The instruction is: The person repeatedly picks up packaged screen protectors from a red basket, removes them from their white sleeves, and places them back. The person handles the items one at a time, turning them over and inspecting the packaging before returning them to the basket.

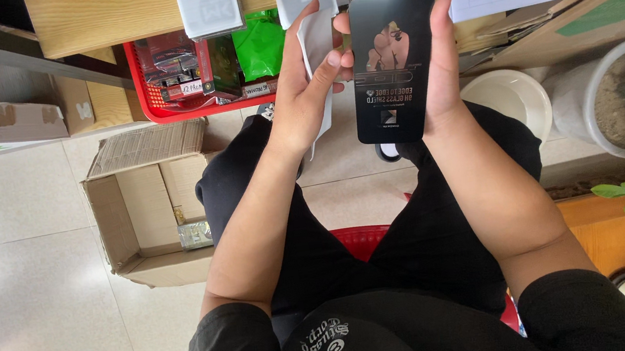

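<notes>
**Both hands occupied above the lap**

The right hand (438, 62) is closed around a flat black package (393, 64) — fingers along its right edge, fingertips over the top — and holds it upright, its printed face toward the camera. The left hand (305, 92) grips a thin white sleeve (317, 42), its thumb reaching the package's left edge. Both items sit above the person's knees, in front of the wooden table (107, 17). A red basket (150, 100) stands under the table; an open cardboard box (144, 214) lies on the tiled floor at the left — a white pot (600, 101) at the right.
</notes>
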